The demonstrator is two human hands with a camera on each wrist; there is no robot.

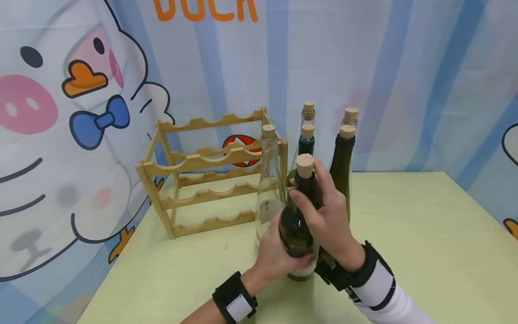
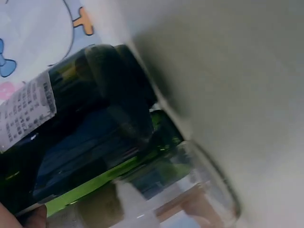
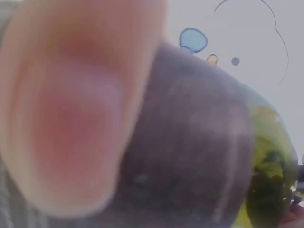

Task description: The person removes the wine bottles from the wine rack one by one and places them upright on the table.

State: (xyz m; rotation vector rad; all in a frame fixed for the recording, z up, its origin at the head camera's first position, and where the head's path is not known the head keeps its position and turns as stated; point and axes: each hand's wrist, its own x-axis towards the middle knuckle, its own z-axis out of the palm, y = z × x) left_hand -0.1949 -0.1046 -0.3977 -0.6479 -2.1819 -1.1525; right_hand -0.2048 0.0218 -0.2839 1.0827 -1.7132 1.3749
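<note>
Both hands are on a corked dark green bottle (image 1: 297,225), the nearest of a close group. The left hand (image 1: 279,252) holds it round the lower body; the right hand (image 1: 329,213) grips it around the neck, below the cork (image 1: 305,165). Its base is at or just above the table; I cannot tell which. In the left wrist view the bottle (image 2: 95,128) shows a white printed label (image 2: 26,114). A blurred thumb (image 3: 71,133) lies against the dark neck wrap (image 3: 190,128) in the right wrist view. A clear corked bottle (image 1: 267,180) stands just left.
More corked bottles crowd behind: a dark green one (image 1: 341,166), one with a blue-wrapped neck (image 1: 306,145), and clear ones (image 1: 308,116). A wooden rack (image 1: 210,195) with scalloped rails stands at the back left of the pale table (image 1: 404,252). A cartoon backdrop (image 1: 364,67) hangs behind.
</note>
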